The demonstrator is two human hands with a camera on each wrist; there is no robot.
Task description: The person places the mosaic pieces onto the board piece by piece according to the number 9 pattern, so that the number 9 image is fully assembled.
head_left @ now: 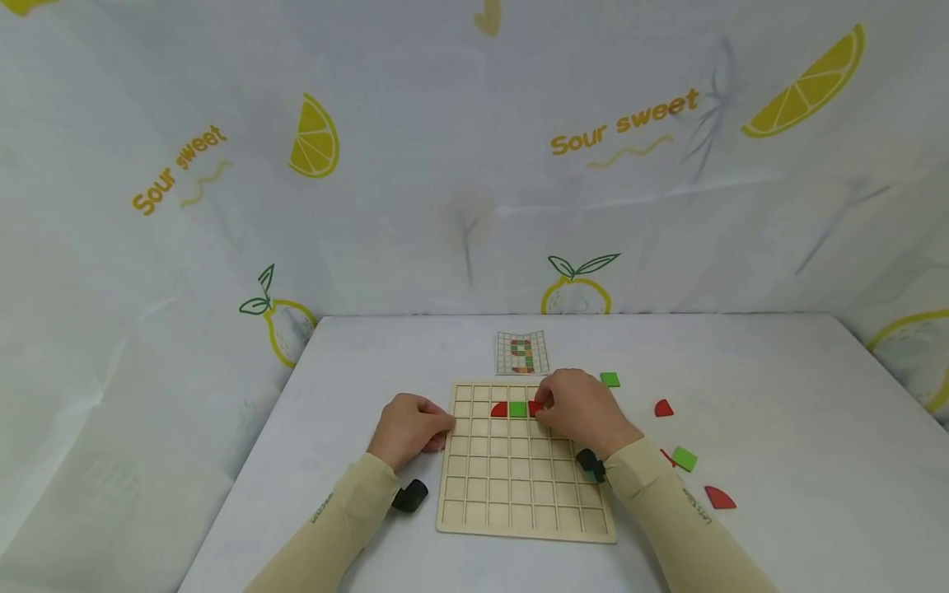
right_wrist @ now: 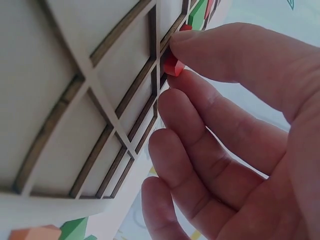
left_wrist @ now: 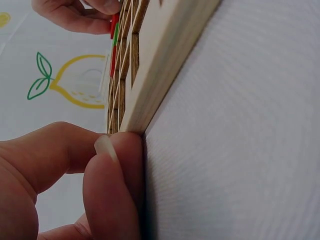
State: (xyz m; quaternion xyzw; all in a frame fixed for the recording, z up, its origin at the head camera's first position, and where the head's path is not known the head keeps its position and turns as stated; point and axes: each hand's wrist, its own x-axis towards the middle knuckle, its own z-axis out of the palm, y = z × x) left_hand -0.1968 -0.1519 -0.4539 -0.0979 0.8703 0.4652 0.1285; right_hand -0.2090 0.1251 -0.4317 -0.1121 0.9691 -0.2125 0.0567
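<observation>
A pale wooden grid board lies flat on the table. My left hand grips its left edge, thumb and fingertips bunched there in the left wrist view. In an upper row sit a red quarter-round tile and, beside it, a green square tile. My right hand pinches another red quarter-round tile between thumb and forefinger, at the cell just right of the green one. Its other fingers are bent, partly over the board. Fingers hide part of that tile.
Behind the board lies a pattern card printed with a coloured grid. Loose to the right are green squares and red quarter-rounds; the right forearm partly covers others. An orange tile shows low in the right wrist view.
</observation>
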